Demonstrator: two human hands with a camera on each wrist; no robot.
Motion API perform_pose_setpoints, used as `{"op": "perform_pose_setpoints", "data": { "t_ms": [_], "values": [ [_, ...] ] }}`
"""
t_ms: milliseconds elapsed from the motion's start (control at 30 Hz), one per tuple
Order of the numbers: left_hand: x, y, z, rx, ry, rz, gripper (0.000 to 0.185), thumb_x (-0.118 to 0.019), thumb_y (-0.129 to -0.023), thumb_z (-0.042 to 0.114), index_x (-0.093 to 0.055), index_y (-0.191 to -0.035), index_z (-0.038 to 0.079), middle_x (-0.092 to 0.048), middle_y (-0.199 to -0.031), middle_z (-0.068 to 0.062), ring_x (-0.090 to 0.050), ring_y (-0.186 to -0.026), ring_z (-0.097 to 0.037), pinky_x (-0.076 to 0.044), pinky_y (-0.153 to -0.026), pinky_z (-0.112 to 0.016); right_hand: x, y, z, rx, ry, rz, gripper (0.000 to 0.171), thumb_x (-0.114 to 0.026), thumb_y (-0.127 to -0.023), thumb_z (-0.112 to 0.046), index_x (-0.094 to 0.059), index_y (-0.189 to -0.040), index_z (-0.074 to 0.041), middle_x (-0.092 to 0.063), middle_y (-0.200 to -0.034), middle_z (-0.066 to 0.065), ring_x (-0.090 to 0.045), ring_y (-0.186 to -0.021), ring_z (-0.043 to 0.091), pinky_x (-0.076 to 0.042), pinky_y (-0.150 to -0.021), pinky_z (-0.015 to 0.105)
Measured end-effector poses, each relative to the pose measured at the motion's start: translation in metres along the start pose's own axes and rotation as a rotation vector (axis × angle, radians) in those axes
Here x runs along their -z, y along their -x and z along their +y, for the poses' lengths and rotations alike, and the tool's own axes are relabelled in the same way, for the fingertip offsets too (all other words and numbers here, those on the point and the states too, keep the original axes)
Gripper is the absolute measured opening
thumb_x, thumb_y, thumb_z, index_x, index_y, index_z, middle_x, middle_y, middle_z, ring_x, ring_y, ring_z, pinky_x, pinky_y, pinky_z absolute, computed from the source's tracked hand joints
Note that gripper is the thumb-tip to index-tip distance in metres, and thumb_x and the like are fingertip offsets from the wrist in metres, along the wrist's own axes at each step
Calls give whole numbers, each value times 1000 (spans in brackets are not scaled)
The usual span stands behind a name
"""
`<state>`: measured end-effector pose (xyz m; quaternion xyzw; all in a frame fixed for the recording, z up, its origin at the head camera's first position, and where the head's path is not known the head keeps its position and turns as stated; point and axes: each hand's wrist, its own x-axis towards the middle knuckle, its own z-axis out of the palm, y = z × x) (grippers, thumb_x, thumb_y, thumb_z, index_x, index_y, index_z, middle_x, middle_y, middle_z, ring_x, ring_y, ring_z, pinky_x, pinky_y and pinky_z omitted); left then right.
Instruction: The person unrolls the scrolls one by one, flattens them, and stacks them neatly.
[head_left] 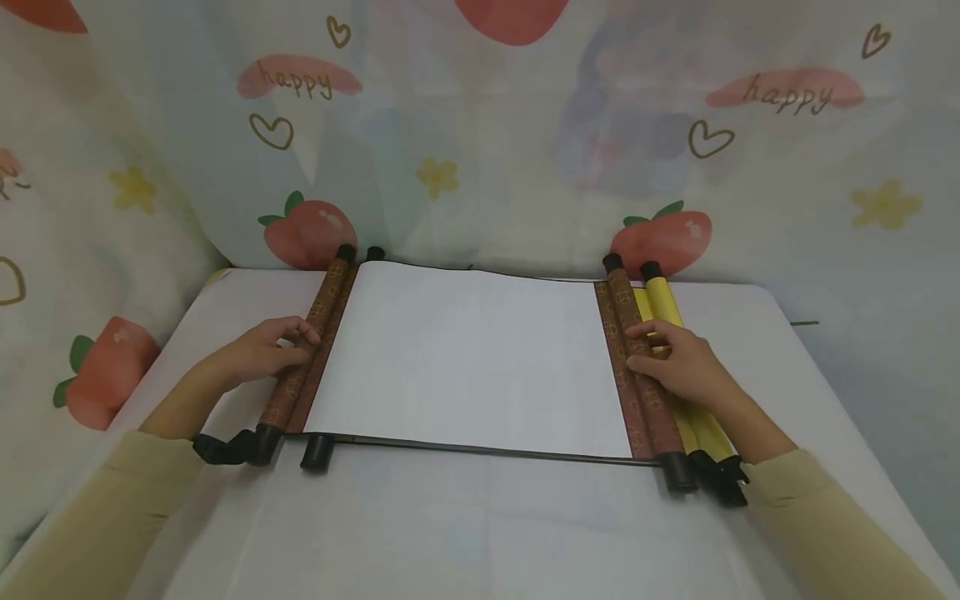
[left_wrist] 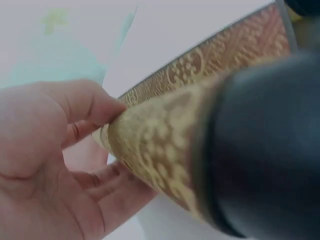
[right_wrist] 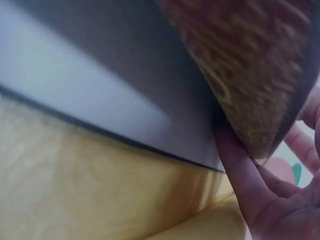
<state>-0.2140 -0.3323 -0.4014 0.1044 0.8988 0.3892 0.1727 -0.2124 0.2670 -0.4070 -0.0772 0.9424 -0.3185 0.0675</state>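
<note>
Sleeves, tan, framed the bottom of the head view, both my arms reaching forward over the white surface (head_left: 480, 533). A scroll (head_left: 472, 358) lay opened flat across it, blank white paper in the middle, a brown patterned roll at each end.

Left hand (head_left: 258, 354) sat on the left roll (head_left: 307, 350), about halfway along its length. Left wrist view showed my thumb on top of the brocade and the fingers (left_wrist: 107, 182) curled loosely under it, so I was grasping the roll lightly, palm open toward the camera. Black end cap (left_wrist: 265, 145) filled the right of that view, blurred.

Right hand (head_left: 678, 362) rested on the right roll (head_left: 637, 367), fingertips pointing left onto the brown border. Right wrist view showed my fingers (right_wrist: 240, 165) tucked under the lifted brown edge with the paper beneath it, thumb side hidden; I read that as a light grasp of the roll.

A second scroll, yellow (head_left: 675, 350), lay just beside the right roll on its outer side, touching or nearly so, partly under my right hand. Black knobs capped the near and far ends of all the rolls. A thin dark edge ran along the near side of the paper.

Behind the surface hung a pale cloth (head_left: 480, 125) printed with peaches, hearts, yellow flowers and the word "happy".
</note>
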Motion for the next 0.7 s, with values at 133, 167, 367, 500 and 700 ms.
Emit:
{"op": "perform_pose_setpoints", "data": {
  "t_ms": [133, 167, 367, 500, 700],
  "values": [
    [-4, -2, 2, 3, -74, 25, 23, -58, -95, 10, -60, -116, 2, -57, -124, -21, -53, -114, -38, -49, -74, -35, -7, 1, -5, 11, 125, 11, 42, -67, -94, -28, -58, -132, -13, -60, -123, 22, -63, -107, 38, -53, -79, 50],
    [-5, -3, 3, 6, -88, 26, 23, -58, -94, 10, -60, -116, 2, -57, -124, -22, -54, -114, -39, -49, -73, -36, -8, 1, -7, 10, 154, 14, 41, -67, -94, -27, -59, -131, -14, -62, -120, 21, -63, -105, 37, -53, -77, 49],
    [-7, -8, 6, 41, -153, 23, 24, -58, -92, 10, -59, -115, 3, -58, -123, -23, -57, -98, -31, -50, -64, -34, -8, 1, -17, -3, 279, 6, 42, -65, -93, -26, -58, -132, -12, -64, -113, 20, -60, -96, 34, -51, -71, 46],
    [-11, -9, 3, -11, -175, 20, 21, -55, -92, 5, -61, -112, 2, -60, -120, -21, -54, -87, -24, -48, -64, -33, -1, 5, -21, -23, 305, -23, 46, -64, -94, -27, -55, -136, -11, -63, -120, 25, -62, -102, 38, -52, -69, 45],
    [-22, 4, 7, -119, -362, 112, 18, -57, -93, 5, -63, -110, 6, -56, -125, -30, -54, -110, -45, -49, -84, -58, 9, 21, -30, -18, 286, -51, 51, -65, -95, -33, -52, -139, -11, -57, -133, 28, -58, -116, 46, -54, -77, 56]
  ]
}}
